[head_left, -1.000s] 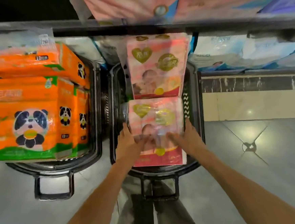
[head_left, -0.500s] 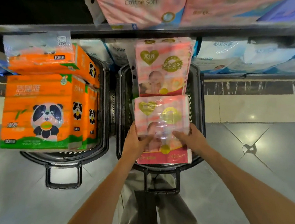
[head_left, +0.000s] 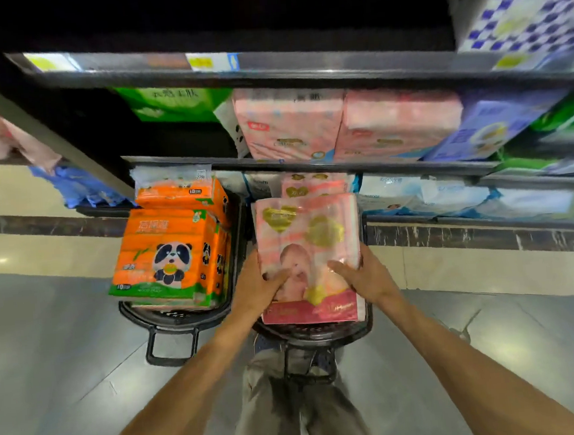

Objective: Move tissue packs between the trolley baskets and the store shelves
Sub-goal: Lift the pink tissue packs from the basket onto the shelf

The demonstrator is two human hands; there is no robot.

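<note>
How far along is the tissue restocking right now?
Done: pink packs already sit on the shelf. In hand: the left hand and right hand grip a pink baby pack above the right basket. Left: another pink pack behind it, and orange panda packs.

We see two black trolley baskets on the grey tiled floor (head_left: 49, 356): the left basket (head_left: 170, 321) carries orange panda tissue packs (head_left: 168, 254), the right basket (head_left: 322, 333) pink ones. Above, a shelf (head_left: 395, 167) bears pink packs (head_left: 288, 124).
</note>
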